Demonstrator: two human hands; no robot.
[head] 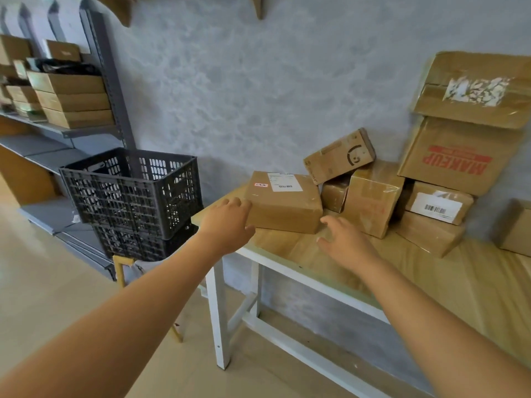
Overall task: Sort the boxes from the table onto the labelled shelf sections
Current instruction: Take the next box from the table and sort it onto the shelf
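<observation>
A brown cardboard box (284,201) with a white shipping label and a small red sticker lies at the left end of the wooden table (416,271). My left hand (227,222) reaches its left side, fingertips touching the box's near-left corner, fingers spread. My right hand (344,242) hovers just off the box's near-right corner, fingers spread, holding nothing. Several more cardboard boxes are piled behind, among them a large one (457,159) printed with red lettering.
Two stacked black plastic crates (132,191) stand on a stool left of the table. A grey metal shelf unit (57,127) with stacked brown boxes (71,99) runs along the far left. The grey wall backs the table; bare floor lies in front.
</observation>
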